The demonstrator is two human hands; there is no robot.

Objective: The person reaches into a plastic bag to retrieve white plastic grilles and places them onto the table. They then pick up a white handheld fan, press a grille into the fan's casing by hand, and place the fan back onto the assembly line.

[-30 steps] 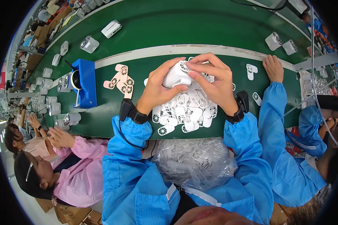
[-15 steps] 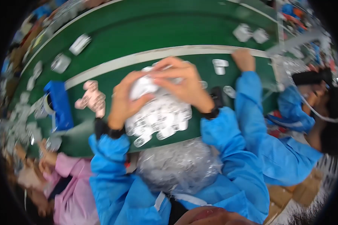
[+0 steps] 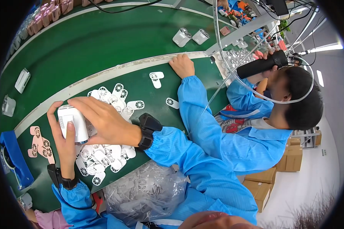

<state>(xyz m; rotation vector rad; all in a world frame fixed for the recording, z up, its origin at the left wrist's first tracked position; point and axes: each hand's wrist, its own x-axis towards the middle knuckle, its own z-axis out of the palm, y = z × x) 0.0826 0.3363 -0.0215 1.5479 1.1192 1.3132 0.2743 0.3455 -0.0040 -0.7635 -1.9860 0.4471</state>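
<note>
Between my two hands is a small white plastic housing (image 3: 73,121) with rounded sides and a patch of fine slots. My left hand (image 3: 67,149) grips it from the near left, thumb against its face. Fingers of my right hand (image 3: 110,123) curl over its top and right side, hiding part of it. Below and behind lies a pile of flat white plates (image 3: 103,154) with round fan-like grilles. To the left of my hands sit several pink plates (image 3: 37,143) of similar shape.
A clear plastic bag (image 3: 141,191) of parts rests at the table's near edge. At left stands a blue holder (image 3: 17,160). White housings (image 3: 181,37) sit on the green belt beyond the pale rail (image 3: 133,63). A co-worker's arm (image 3: 197,99) reaches in from the right.
The view has swung toward the right, showing more of the co-worker. My hands have shifted from above the pile to its left, and the housing in them now shows plainly.
</note>
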